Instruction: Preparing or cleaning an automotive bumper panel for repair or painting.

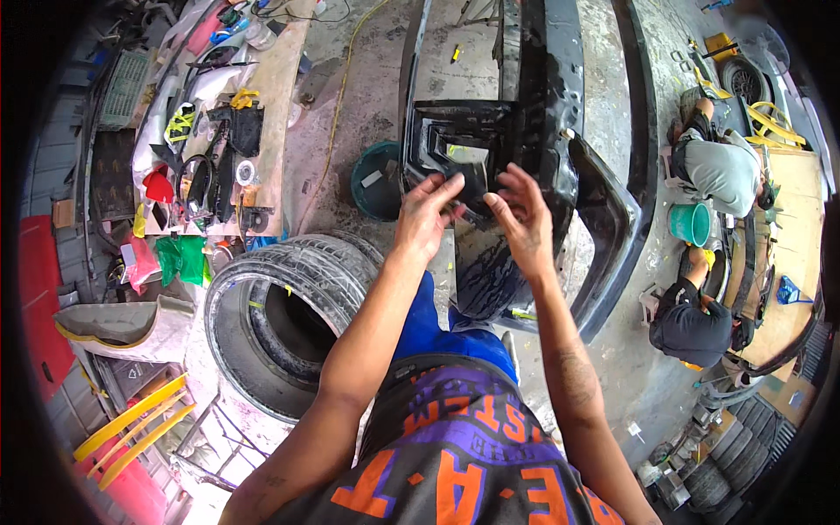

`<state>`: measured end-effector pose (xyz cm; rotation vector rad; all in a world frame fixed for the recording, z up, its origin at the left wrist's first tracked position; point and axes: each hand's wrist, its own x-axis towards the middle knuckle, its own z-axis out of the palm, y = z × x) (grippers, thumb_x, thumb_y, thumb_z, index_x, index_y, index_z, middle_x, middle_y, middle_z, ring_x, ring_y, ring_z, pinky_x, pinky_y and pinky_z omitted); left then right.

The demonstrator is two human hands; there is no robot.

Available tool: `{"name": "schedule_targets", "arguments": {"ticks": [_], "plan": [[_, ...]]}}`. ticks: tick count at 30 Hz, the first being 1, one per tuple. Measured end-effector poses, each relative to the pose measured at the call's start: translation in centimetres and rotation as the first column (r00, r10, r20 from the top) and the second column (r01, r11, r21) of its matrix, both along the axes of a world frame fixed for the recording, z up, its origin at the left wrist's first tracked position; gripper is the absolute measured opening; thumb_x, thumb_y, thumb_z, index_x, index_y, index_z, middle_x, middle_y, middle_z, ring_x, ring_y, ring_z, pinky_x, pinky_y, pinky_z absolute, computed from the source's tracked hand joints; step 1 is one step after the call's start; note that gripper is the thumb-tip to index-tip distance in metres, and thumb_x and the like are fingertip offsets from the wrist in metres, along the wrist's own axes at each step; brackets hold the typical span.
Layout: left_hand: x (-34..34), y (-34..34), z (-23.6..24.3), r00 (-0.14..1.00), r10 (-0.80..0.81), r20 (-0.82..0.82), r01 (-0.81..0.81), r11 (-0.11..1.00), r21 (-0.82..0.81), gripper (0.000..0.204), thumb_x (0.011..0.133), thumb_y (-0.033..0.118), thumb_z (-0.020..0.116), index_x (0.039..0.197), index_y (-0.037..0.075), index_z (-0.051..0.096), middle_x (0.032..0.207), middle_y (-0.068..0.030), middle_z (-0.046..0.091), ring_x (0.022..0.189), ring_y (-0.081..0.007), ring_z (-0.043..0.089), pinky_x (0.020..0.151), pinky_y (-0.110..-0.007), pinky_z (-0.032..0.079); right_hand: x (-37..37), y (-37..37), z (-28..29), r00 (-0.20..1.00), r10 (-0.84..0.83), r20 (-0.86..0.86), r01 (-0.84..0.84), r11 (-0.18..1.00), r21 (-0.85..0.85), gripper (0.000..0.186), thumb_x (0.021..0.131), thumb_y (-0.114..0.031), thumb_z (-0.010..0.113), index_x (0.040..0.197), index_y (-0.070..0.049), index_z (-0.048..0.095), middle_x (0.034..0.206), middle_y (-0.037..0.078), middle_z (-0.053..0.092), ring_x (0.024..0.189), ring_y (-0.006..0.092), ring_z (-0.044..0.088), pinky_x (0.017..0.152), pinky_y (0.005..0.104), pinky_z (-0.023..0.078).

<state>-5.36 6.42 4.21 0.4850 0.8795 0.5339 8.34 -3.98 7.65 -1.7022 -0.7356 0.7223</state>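
Observation:
In front of me, a long black moulded car body part (551, 87) with an angular recessed opening lies lengthwise. My left hand (429, 210) grips a small dark, thin squarish piece (468, 184) between thumb and fingers, held over that opening. My right hand (521, 210) is beside the piece's right edge, its fingers apart and loosely bent, thumb close to or touching it. A teal bucket (367, 184) stands left of the black part, partly hidden behind it. Below and left are large stacked tyres (245, 350).
A cluttered workbench (284, 105) runs along the left, with yellow strips (131, 416) lower down. On the right, two co-workers (717, 175) (687, 319) work along another bench (792, 254), a green bucket (689, 224) between them. A yellow cord (337, 105) crosses the floor.

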Motion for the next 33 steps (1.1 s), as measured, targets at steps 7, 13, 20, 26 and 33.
{"name": "schedule_targets", "arguments": {"ticks": [7, 13, 20, 26, 33], "plan": [[-1.4, 0.7, 0.1, 0.986, -0.108, 0.126, 0.109, 0.994, -0.004, 0.021, 0.095, 0.027, 0.076, 0.107, 0.01, 0.07, 0.099, 0.0012, 0.072, 0.088, -0.0076, 0.066, 0.073, -0.027, 0.052, -0.3, 0.2, -3.2, 0.651, -0.059, -0.757, 0.096, 0.995, 0.005, 0.02, 0.097, -0.021, 0.074, 0.11, -0.005, 0.07, 0.089, -0.004, 0.067, 0.076, 0.0056, 0.061, 0.074, 0.0233, 0.052], [-1.9, 0.4, -2.3, 0.978, -0.078, 0.192, 0.082, 0.997, -0.012, 0.025, 0.097, 0.023, 0.074, 0.114, 0.006, 0.071, 0.099, 0.0011, 0.071, 0.093, -0.0067, 0.063, 0.082, -0.025, 0.048, -2.7, 0.7, -2.9, 0.744, -0.159, -0.649, 0.084, 0.986, -0.145, 0.026, 0.1, -0.029, 0.071, 0.111, -0.005, 0.072, 0.089, -0.002, 0.066, 0.081, 0.0065, 0.061, 0.075, 0.0246, 0.052], [-1.8, -0.9, -2.2, 0.999, -0.027, 0.037, 0.024, 0.997, 0.068, 0.024, 0.096, 0.023, 0.076, 0.11, 0.005, 0.072, 0.097, 0.0029, 0.068, 0.088, -0.0051, 0.059, 0.079, -0.023, 0.045, -4.0, 0.4, -2.7, 0.873, -0.046, -0.486, -0.025, 0.99, -0.139, 0.031, 0.099, -0.025, 0.072, 0.116, 0.0, 0.074, 0.097, 0.0, 0.073, 0.087, 0.0067, 0.064, 0.078, 0.0238, 0.052], [-1.2, -1.0, -1.8, 0.989, -0.112, -0.101, 0.132, 0.967, 0.217, 0.026, 0.093, 0.025, 0.079, 0.104, 0.002, 0.073, 0.092, 0.0004, 0.068, 0.083, -0.0056, 0.059, 0.073, -0.021, 0.045, -2.6, 0.6, -3.3, 0.874, 0.043, -0.484, -0.137, 0.978, -0.159, 0.026, 0.1, -0.02, 0.071, 0.116, 0.0, 0.074, 0.102, 0.002, 0.074, 0.087, 0.0068, 0.065, 0.079, 0.0254, 0.055], [2.1, 1.0, -4.4, 0.897, 0.167, -0.409, 0.148, 0.759, 0.634, 0.021, 0.09, 0.018, 0.079, 0.094, -0.002, 0.074, 0.079, -0.0047, 0.07, 0.068, -0.0121, 0.062, 0.064, -0.028, 0.048, 6.6, 3.9, 2.3, 0.902, -0.014, 0.431, 0.037, 0.998, -0.045, 0.03, 0.093, -0.019, 0.079, 0.115, 0.001, 0.072, 0.104, 0.009, 0.074, 0.093, 0.0142, 0.068, 0.084, 0.0302, 0.054]]}}
